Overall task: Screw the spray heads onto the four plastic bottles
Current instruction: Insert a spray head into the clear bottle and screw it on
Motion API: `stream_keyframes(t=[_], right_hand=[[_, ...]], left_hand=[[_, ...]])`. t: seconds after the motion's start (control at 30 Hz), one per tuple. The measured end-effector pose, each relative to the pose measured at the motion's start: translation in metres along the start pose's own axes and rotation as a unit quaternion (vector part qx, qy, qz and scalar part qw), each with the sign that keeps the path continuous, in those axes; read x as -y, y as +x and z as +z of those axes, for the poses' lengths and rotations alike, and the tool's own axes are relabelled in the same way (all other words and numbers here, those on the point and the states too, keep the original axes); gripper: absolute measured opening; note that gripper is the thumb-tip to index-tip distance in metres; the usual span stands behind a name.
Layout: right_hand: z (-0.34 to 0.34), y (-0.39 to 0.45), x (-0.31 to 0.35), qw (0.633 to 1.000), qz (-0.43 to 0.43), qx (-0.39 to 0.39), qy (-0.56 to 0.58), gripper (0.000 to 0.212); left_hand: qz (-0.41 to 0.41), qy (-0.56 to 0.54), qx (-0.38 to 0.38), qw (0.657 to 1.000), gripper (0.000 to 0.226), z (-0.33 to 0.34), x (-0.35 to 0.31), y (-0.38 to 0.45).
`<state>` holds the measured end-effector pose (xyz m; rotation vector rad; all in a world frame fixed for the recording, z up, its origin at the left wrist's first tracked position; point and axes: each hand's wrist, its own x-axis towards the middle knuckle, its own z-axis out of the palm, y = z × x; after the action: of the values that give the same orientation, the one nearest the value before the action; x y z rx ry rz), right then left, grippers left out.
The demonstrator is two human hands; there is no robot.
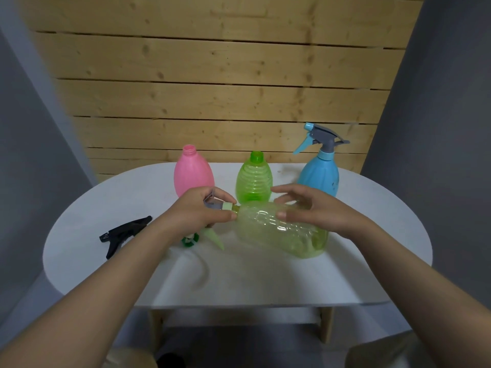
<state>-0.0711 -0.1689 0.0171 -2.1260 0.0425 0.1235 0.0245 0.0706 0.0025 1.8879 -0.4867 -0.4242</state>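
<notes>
You're holding the pale yellow-green bottle (pixel 281 229) on its side above the white table (pixel 265 277), neck pointing left. Your left hand (pixel 196 211) is wrapping around the light green spray head (pixel 216 208) at that neck, fingers curled tight on the collar, with the trigger (pixel 215 239) hanging down below your palm. Your right hand (pixel 316 211) is resting on the bottle's body, thumb pressing the near side while the other fingers are spreading loosely over the top, not fully clamping.

Behind, the pink bottle (pixel 191 172) is standing upright with an open neck, just beside it the bright green ribbed bottle (pixel 254 179) is also standing uncapped, and at the far right the blue bottle (pixel 320 176) is already wearing its blue-and-grey spray head (pixel 318 138). To your left, a black spray head (pixel 125 233) is lying on the table, and a dark green piece (pixel 190 239) is peeking out under your left wrist; what it is, you can't tell from here.
</notes>
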Motion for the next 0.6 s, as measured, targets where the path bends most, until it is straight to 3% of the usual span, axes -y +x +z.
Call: stream_keyframes(t=[0.17, 0.3, 0.4, 0.47, 0.6], right_hand=[[-0.004, -0.002, -0.009, 0.989, 0.007, -0.027, 0.148, 0.057], [0.000, -0.002, -0.007, 0.983, 0.027, -0.043, 0.174, 0.047], [-0.001, 0.000, -0.007, 0.988, 0.068, -0.039, 0.133, 0.080], [-0.001, 0.000, -0.009, 0.986, 0.084, -0.026, 0.140, 0.090], [0.000, -0.003, -0.012, 0.981, 0.021, -0.032, 0.188, 0.068]], left_hand=[[-0.063, -0.073, -0.055, 0.994, 0.023, -0.015, -0.001, 0.000], [-0.025, -0.024, -0.020, 0.999, 0.025, -0.024, -0.002, -0.008], [-0.014, -0.006, 0.002, 1.000, 0.026, -0.021, 0.000, -0.012], [-0.014, -0.012, -0.022, 1.000, 0.024, -0.018, 0.000, -0.011], [-0.037, -0.049, -0.056, 0.997, 0.023, -0.016, -0.001, -0.007]])
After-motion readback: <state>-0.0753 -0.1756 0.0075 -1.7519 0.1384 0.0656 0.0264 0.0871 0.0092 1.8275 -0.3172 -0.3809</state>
